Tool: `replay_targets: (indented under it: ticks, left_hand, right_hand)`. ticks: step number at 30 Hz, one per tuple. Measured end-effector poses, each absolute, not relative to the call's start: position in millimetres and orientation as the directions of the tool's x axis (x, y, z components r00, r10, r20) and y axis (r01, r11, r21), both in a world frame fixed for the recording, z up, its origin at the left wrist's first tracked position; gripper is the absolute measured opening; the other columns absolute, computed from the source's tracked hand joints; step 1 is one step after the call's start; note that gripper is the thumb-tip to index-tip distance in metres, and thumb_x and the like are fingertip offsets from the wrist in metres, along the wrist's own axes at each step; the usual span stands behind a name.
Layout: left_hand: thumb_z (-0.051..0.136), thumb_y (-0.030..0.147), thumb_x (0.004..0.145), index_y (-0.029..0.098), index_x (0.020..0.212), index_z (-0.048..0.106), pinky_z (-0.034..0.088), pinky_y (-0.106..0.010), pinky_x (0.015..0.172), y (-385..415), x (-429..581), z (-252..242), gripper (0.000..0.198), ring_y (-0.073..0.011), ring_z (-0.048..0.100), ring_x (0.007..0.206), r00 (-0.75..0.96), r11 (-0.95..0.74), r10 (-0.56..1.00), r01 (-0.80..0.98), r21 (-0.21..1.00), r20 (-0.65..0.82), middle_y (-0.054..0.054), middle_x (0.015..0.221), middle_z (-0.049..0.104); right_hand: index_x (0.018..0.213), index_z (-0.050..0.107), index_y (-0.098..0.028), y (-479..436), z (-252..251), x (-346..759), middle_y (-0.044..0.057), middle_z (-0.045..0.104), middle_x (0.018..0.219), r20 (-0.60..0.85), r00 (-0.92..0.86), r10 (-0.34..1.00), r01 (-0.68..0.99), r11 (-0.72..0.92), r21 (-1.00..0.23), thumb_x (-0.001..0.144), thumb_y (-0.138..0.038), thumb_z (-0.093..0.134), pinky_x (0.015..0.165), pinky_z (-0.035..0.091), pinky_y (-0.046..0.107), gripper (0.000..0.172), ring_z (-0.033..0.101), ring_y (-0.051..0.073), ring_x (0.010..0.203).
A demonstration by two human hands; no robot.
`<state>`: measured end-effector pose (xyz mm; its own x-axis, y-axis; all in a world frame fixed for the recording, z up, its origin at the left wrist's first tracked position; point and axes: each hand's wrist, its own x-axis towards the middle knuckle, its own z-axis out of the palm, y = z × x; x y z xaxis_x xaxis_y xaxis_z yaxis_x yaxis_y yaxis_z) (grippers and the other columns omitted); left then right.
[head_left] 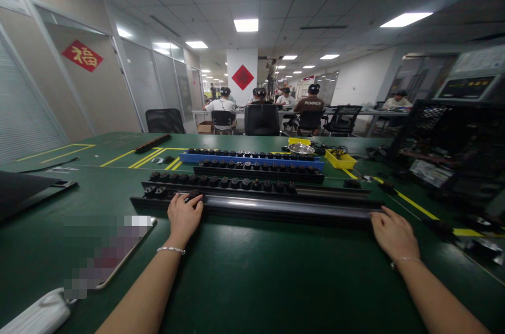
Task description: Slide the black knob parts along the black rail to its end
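A phone point(120, 255) lies nearby, a blue rail point(252, 159) beyond. Your hands point(185, 218) point(395, 234), apart, touch a glossy black rail point(280, 206); grip unclear.

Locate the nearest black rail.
In the head view's centre, the nearest black rail lies on the green table, right hand at its right end, left hand nearer its left.
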<state>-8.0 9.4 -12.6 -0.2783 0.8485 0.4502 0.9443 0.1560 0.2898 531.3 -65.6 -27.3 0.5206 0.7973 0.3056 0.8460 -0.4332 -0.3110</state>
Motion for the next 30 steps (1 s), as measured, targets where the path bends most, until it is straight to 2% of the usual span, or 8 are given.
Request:
replay_targets:
  ticks: [5, 12, 18, 30]
  left_hand:
    - [0.048, 0.034, 0.082, 0.031, 0.103, 0.07, 0.03, -0.041, 0.104, 7, -4, -11, 0.03, -0.0283, 0.033, 0.127, -0.265, 0.143, 0.842, 0.949, 0.279, 0.47, -0.006, 0.121, 0.056]
    - [0.048, 0.035, 0.082, 0.032, 0.103, 0.07, 0.029, -0.041, 0.105, 7, 0, -12, 0.03, -0.0276, 0.033, 0.127, -0.241, 0.118, 0.844, 0.955, 0.273, 0.479, -0.006, 0.119, 0.057]
    - [0.049, 0.034, 0.082, 0.032, 0.104, 0.069, 0.028, -0.04, 0.106, 6, 1, -13, 0.03, -0.0275, 0.034, 0.126, -0.216, 0.102, 0.843, 0.963, 0.249, 0.493, -0.005, 0.12, 0.056]
    - [0.05, 0.034, 0.082, 0.03, 0.103, 0.07, 0.028, -0.041, 0.106, 7, 2, -14, 0.029, -0.0287, 0.033, 0.127, -0.218, 0.096, 0.841, 0.961, 0.259, 0.495, -0.008, 0.119, 0.056]
  right_hand:
    - [0.098, 0.066, -0.021, -66, -29, 532, 0.011, 0.049, 0.132, 0.344, 0.522, 0.781, 0.847, -0.427, -0.316, 0.083, -0.044, 0.024, 0.101, 0.034, 0.05, 0.051, 0.037, 0.03, 0.125]
    - [0.101, 0.065, -0.019, -64, -29, 533, 0.012, 0.047, 0.133, 0.305, 0.524, 0.795, 0.843, -0.434, -0.318, 0.083, -0.044, 0.022, 0.1, 0.034, 0.051, 0.053, 0.036, 0.031, 0.126]
    - [0.099, 0.065, -0.019, -63, -34, 536, 0.012, 0.049, 0.132, 0.351, 0.504, 0.789, 0.86, -0.418, -0.294, 0.083, -0.043, 0.023, 0.1, 0.034, 0.049, 0.051, 0.037, 0.029, 0.126]
    - [0.105, 0.064, -0.019, -66, -24, 529, 0.01, 0.044, 0.137, 0.27, 0.543, 0.795, 0.83, -0.458, -0.32, 0.083, -0.044, 0.022, 0.102, 0.032, 0.049, 0.054, 0.034, 0.03, 0.128]
